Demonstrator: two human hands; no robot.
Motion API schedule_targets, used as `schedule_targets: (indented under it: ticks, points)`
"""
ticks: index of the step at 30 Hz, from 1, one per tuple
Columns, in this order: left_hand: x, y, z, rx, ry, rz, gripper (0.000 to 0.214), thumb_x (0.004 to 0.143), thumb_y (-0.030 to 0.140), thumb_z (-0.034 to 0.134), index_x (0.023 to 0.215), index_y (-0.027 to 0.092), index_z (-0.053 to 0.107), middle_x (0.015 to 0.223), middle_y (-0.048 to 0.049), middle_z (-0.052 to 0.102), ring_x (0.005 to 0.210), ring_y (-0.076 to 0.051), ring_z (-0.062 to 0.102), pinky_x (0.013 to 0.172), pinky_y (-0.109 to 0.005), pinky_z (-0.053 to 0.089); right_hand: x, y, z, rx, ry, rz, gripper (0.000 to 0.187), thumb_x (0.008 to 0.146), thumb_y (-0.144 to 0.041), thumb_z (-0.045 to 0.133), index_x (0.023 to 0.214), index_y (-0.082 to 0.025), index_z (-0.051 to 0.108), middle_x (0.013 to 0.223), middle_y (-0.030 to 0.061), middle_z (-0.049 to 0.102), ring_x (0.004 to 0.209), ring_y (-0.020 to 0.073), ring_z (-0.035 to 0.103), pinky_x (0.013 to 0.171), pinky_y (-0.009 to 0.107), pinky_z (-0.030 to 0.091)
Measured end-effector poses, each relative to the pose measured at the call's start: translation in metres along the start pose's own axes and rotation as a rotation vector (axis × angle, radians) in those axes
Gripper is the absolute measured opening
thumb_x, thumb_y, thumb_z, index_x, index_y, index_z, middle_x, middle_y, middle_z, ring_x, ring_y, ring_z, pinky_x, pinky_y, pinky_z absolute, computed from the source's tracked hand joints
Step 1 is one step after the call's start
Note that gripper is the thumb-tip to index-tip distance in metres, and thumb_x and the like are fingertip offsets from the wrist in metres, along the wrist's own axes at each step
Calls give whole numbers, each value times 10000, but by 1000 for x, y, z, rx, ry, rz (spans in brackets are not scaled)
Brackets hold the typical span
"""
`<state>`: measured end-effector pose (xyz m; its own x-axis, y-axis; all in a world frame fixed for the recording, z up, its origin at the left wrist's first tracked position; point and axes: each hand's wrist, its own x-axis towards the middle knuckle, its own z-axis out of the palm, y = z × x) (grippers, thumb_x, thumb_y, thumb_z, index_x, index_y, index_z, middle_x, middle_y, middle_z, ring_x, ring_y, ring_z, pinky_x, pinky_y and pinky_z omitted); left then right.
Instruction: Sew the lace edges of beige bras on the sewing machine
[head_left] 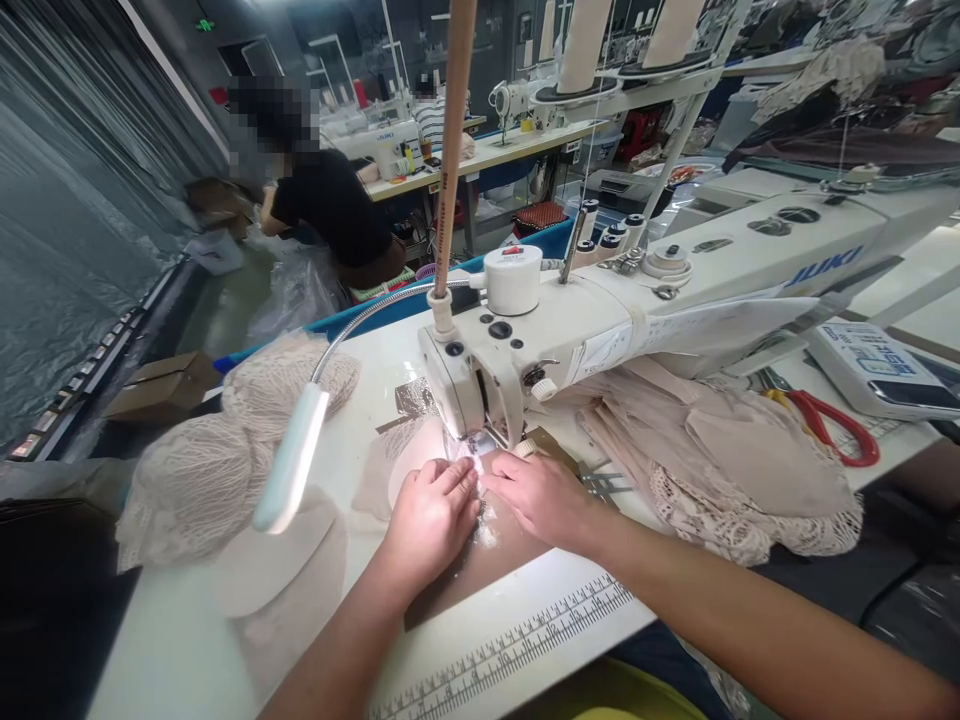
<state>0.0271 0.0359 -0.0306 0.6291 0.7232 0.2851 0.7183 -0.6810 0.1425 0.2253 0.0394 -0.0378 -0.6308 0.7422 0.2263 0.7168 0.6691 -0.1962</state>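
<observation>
head view, left hand (437, 508) and right hand (546, 497) angled inward at sewing machine (592, 300), fingers' grip unclear

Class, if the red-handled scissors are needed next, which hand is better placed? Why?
Probably the right hand: the red-handled scissors lie on its side, beyond the lace-edged fabric pile. The left hand is farther away.

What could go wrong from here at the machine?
The left hand and right hand are close to the sewing machine head, so a slip might pinch or prick a finger. The red-handled scissors lie beside the fabric pile, so tugging cloth there could snag or shift them.
</observation>
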Motion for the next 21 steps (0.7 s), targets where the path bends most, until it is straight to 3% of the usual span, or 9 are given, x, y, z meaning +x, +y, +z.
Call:
schedule_targets:
  ticks: [10, 21]
  points:
    - [7, -6, 3, 21, -6, -84, 322, 916, 251, 450, 1169, 160, 627, 1236, -69, 615, 964, -254, 524, 788, -411, 478, 9, -5, -1, -18, 20, 125, 278, 835, -94, 490, 1044, -176, 655, 828, 49, 611, 712, 163, 467, 585, 302, 275]
    - [10, -9, 1, 19, 1, -242, 376, 891, 328, 478, 1223, 170, 556, 1286, -112, 559, 1134, -304, 470, 905, -467, 398, 6, 0, 3, 40, 73, 101, 343, 862, -92, 428, 1097, -179, 663, 853, 57, 632, 638, 148, 500, 580, 280, 356]
